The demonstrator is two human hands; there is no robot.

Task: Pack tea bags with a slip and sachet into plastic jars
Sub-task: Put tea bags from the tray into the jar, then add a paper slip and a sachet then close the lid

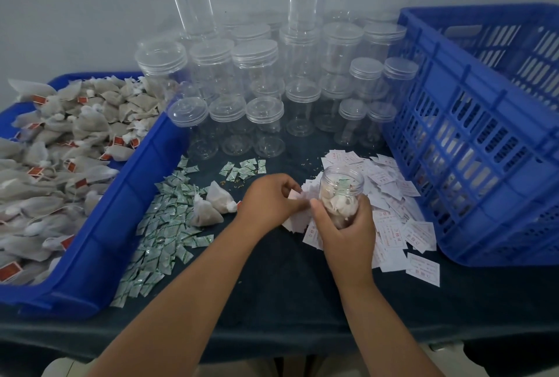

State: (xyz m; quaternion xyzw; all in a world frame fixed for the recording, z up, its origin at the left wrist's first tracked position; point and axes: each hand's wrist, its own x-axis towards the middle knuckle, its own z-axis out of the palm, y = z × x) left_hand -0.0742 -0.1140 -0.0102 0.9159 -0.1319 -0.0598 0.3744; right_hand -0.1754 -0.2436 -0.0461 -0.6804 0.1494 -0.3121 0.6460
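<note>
The right hand's (344,225) grip wraps a lidless clear jar (341,189) of tea bags; the left hand (272,199) pinches a white slip (295,195).

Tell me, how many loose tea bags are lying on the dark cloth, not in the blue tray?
2. One tea bag lies just left of the left hand; the other tea bag sits in front of it, touching the green sachets. The hand may hide more.

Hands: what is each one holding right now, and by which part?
Right hand grips the open jar around its lower body. Left hand pinches a white slip by its edge, beside the jar.
</note>
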